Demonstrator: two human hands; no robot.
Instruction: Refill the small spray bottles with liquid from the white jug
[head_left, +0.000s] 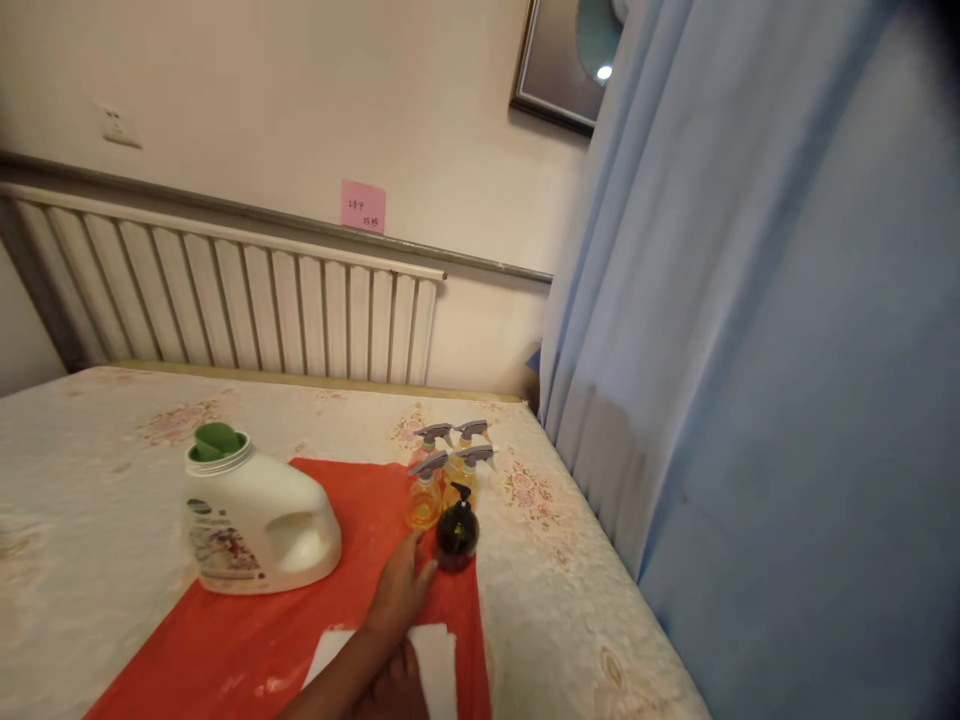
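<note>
My left hand (401, 590) reaches forward over the red sheet (360, 500), thumb and index finger apart. Its fingertips are at the base of an orange spray bottle (424, 505) and the left side of a dark round pump bottle (456, 535); whether they touch is unclear. More spray bottles with grey trigger heads (472, 430) stand upright just behind. My right hand (397, 690) lies low over a stack of white paper (435, 655), partly covered by my left forearm. Its visible fingers are bent together, and anything inside them is hidden.
A large white jug (262, 520) with a green piece (217, 440) in its mouth stands left on the red sheet. Beneath is a flowered bed cover (90, 480). A radiator (247, 300) runs along the wall, and a blue curtain (675, 250) hangs at the right.
</note>
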